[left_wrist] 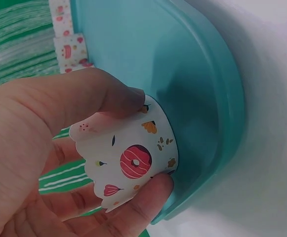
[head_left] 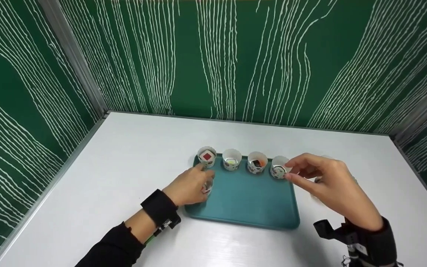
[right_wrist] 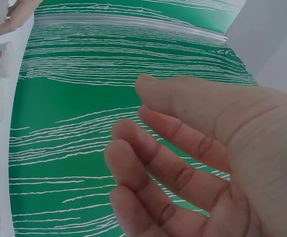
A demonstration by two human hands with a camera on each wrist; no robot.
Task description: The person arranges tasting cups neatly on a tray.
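Observation:
My left hand [head_left: 191, 185] grips a white paper cup [left_wrist: 111, 148] with a doughnut print, thumb on one side and fingers on the other. That cup is at the left side of the teal tray [head_left: 250, 200]. Along the tray's far edge stand a cup [head_left: 201, 160] with a white tile bearing a red diamond, one [head_left: 231, 167] with a yellow-green piece, another [head_left: 255, 170] with black and orange pieces, and a fourth cup [head_left: 278, 172]. Over the tray's right side, near that fourth cup, hangs my right hand [head_left: 326, 181], its fingers loosely bent around nothing in the right wrist view.
More pale cups [head_left: 317, 180] are to the right of the tray, partly hidden behind my right hand. A white table [head_left: 143, 148] carries everything. Green panels [head_left: 187, 74] with white wavy lines stand at the back and sides.

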